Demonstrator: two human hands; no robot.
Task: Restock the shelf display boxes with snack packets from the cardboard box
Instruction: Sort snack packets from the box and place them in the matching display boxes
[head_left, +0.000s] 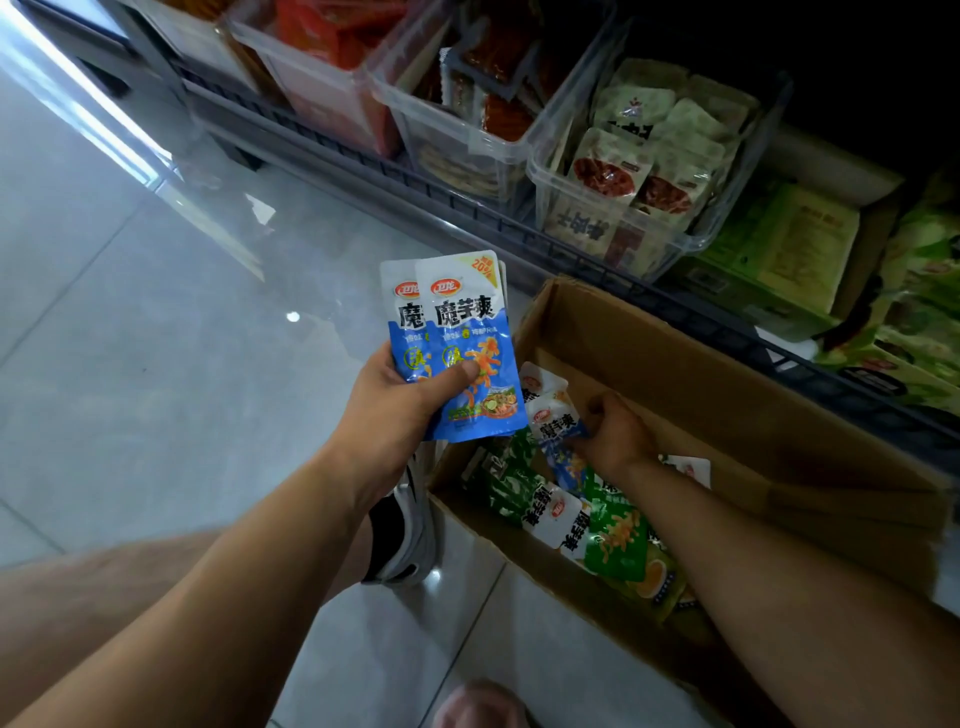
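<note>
My left hand (397, 402) grips a small stack of blue snack packets (457, 338), held upright above the floor just left of the cardboard box (727, 395). My right hand (615, 434) is down inside the open box, fingers curled round another blue packet (556, 423). Green packets (618, 540) and a few more blue-and-white ones lie loose on the box bottom. Clear plastic display boxes (649, 171) on the low shelf behind the carton hold red and beige snack packets.
The dark wire shelf rail (467, 208) runs diagonally behind the carton. Green printed display cartons (779, 254) stand on the shelf at the right. My shoe (405, 530) rests on the grey tiled floor (130, 338) beside the carton's left corner.
</note>
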